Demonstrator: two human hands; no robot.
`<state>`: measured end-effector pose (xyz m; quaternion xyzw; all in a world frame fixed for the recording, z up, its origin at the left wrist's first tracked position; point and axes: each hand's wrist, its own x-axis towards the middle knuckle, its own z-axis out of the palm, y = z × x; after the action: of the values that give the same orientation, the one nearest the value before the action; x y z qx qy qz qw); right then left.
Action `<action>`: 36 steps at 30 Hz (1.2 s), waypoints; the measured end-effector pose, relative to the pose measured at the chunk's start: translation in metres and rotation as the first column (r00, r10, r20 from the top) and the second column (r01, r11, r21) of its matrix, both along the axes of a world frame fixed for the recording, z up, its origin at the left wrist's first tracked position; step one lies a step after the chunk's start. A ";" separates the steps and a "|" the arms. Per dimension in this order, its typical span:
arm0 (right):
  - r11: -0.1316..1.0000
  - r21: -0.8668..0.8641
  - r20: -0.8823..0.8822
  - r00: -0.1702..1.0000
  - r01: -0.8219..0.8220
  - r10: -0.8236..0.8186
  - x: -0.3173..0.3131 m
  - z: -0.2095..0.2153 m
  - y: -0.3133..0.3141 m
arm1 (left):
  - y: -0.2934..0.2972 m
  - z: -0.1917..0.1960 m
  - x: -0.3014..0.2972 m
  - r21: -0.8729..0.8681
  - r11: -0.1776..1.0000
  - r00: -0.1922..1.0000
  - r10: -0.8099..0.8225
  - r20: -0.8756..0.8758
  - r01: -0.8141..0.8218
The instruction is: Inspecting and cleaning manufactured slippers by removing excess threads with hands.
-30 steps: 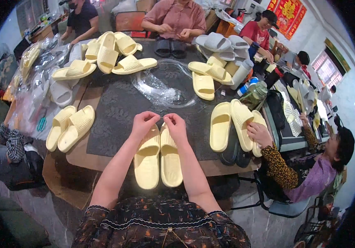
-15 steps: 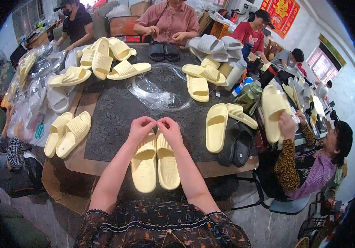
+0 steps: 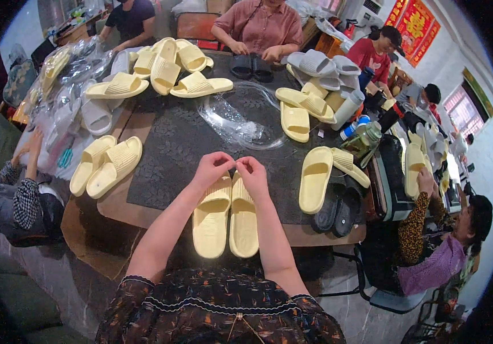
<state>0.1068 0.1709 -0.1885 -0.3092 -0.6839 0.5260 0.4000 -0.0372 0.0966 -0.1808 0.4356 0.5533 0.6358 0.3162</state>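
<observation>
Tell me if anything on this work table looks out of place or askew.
One pale yellow foam slipper right of centre lies tilted across its upright mate rather than paired flat. A crumpled clear plastic bag lies loose mid-table. The pair under the left hand and right hand sits neatly aligned.

Bare dark mat (image 3: 172,166) lies open from the hands toward 11 o'clock; clear plastic bag (image 3: 241,120) blocks 12 o'clock, single yellow slipper (image 3: 315,179) 3 o'clock.
</observation>
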 end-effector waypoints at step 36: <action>0.998 -0.052 -0.002 1.000 0.017 -0.017 0.000 0.017 -0.009 | -0.004 0.002 -0.002 -0.010 0.999 0.998 0.035 0.049 -0.034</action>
<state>0.1070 0.1622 -0.1714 -0.3246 -0.6667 0.5408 0.3971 -0.0389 0.0925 -0.1790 0.4088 0.5555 0.6492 0.3206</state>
